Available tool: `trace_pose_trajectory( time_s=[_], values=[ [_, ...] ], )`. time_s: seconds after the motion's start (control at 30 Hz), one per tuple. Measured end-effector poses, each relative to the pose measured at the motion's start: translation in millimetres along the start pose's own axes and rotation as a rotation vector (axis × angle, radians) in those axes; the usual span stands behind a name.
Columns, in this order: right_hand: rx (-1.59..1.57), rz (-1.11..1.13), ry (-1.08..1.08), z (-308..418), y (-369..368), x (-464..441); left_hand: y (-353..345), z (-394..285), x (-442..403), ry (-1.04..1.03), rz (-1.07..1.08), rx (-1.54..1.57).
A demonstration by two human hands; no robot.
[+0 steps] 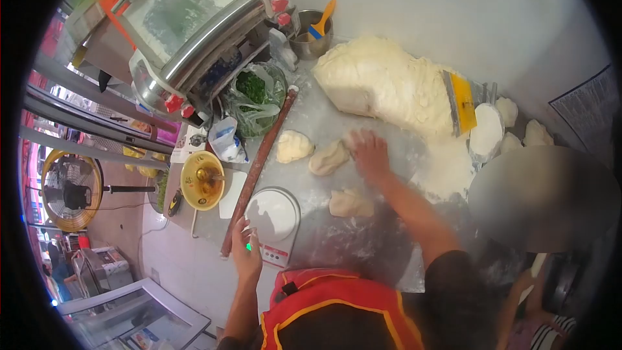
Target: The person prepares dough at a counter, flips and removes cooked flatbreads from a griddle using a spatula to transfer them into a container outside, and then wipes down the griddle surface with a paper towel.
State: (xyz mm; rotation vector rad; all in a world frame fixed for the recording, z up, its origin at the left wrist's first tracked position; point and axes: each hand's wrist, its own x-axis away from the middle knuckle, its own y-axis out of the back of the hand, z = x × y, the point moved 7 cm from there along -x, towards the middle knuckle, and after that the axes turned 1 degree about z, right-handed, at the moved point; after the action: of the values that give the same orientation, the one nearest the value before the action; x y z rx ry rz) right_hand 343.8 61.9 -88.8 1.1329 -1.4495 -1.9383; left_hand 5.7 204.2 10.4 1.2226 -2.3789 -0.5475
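My right hand (369, 155) lies palm down with its fingers spread, its fingertips at the right end of a dough piece (328, 157). My left hand (246, 246) is raised near the lower end of a long brown rolling pin (260, 165) and the left edge of a white scale (273, 217); its fingers are partly curled and whether they hold anything is unclear. Another dough piece (294, 146) sits to the left, and a third (351, 203) lies nearer me. A large dough mass (389, 87) rests at the back, with a yellow-handled scraper (463, 104) against its right end.
Loose flour (447, 168) covers the right side. A dough machine (194, 32) stands back left, beside a metal pot with a brush (322, 23) and bagged greens (256, 91). A yellow bowl (202, 181) is at left. A blurred round shape (544, 198) hides the right side.
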Motion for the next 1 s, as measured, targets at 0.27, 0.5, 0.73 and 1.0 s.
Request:
trace_pose_trajectory(
  time_s=[0.27, 0.5, 0.73, 1.0],
  values=[
    [-0.335, 0.205, 0.085, -37.8, -4.8, -13.5, -8.7, -9.7, -10.0, -0.124, 0.047, 0.001],
    [-0.497, 0.32, -0.183, -37.5, 67.9, 50.7, -75.9, -35.9, -25.0, -0.36, 0.267, -0.041],
    [-0.695, -0.133, -0.871, -73.9, 63.3, 159.1, -224.8, -69.6, -41.4, -0.462, 0.628, -0.135],
    [-0.87, 0.015, -0.968, -71.3, -5.5, 134.1, -314.7, -59.3, -72.2, -0.449, 0.686, -0.362]
  ],
)
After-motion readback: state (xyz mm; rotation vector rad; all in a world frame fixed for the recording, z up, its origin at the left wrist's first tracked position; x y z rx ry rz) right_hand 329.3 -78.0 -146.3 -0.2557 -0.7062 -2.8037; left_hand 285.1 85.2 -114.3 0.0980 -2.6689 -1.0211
